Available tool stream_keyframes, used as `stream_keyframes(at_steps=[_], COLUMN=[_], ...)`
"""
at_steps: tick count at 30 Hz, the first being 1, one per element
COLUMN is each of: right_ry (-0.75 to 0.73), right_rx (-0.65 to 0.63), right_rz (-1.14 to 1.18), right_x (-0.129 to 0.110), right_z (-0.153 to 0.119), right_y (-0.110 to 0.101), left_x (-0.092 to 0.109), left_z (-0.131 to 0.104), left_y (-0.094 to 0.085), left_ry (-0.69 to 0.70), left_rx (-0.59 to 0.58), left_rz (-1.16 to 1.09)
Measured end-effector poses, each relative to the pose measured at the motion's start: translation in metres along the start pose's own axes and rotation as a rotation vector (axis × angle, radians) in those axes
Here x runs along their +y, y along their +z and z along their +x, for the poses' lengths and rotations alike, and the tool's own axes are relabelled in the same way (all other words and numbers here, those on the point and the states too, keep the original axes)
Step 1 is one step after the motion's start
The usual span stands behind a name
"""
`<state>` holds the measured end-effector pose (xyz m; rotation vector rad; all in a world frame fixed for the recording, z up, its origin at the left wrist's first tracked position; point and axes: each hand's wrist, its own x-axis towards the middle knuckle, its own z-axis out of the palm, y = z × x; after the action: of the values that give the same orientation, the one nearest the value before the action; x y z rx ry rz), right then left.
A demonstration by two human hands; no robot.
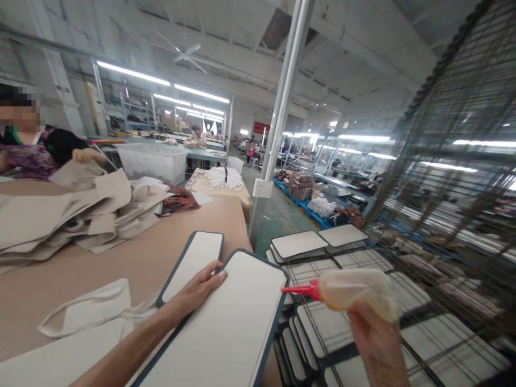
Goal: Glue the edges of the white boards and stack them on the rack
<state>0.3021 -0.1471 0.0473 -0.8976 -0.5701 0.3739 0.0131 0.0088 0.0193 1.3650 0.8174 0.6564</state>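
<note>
My left hand (pixel 205 285) grips the left edge of a flat white panel (pixel 237 322) with rounded corners and a dark blue border, thumb on top. In my right hand (pixel 374 333) is a squeeze glue bottle (pixel 355 290), tilted on its side, with yellowish liquid inside. Its red nozzle (pixel 300 289) points left, and the tip is at the panel's right border near the top corner. A second blue-edged panel (pixel 193 263) lies on the table behind my left hand.
On the brown table (pixel 201 217) lie a heap of beige fabric pieces (pixel 92 209) and a white strap (pixel 60 317). To my right, a wire rack (pixel 334 260) carries several white panels. A metal post (pixel 282 107) stands ahead. A co-worker (pixel 36 145) handles fabric at left.
</note>
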Motion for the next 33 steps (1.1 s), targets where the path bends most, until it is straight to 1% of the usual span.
stream_keyframes(at_steps=[2, 4, 7, 11, 17, 24, 28, 32, 33], right_ry=[-0.007, -0.038, -0.076, -0.054, 0.016, 0.08, 0.133, 0.157, 0.161], right_rx=[-0.045, -0.063, -0.023, -0.02, -0.018, -0.018, 0.011, 0.011, 0.027], right_rz=[-0.021, -0.034, -0.023, -0.026, -0.028, -0.029, -0.007, -0.005, -0.017], right_x=[0.002, 0.001, -0.003, -0.004, 0.001, 0.005, 0.008, 0.01, 0.011], right_z=[-0.002, -0.003, -0.003, -0.007, -0.024, -0.037, -0.04, -0.045, -0.045], right_y=[0.0, 0.004, 0.014, 0.021, 0.017, 0.012, 0.011, 0.011, 0.01], left_x=[-0.001, -0.002, -0.006, -0.006, -0.004, -0.008, -0.012, -0.011, -0.011], left_z=[0.001, 0.003, 0.007, 0.009, 0.008, 0.018, 0.025, 0.032, 0.034], left_y=[-0.002, -0.004, -0.008, -0.013, -0.015, -0.019, -0.021, -0.023, -0.023], left_ry=[-0.013, -0.019, 0.001, 0.011, 0.023, 0.023, 0.027, 0.021, 0.017], left_rx=[-0.017, -0.022, -0.012, -0.022, -0.021, -0.031, -0.024, -0.023, -0.024], left_rz=[-0.014, -0.03, -0.027, -0.01, -0.012, -0.001, 0.02, 0.034, 0.028])
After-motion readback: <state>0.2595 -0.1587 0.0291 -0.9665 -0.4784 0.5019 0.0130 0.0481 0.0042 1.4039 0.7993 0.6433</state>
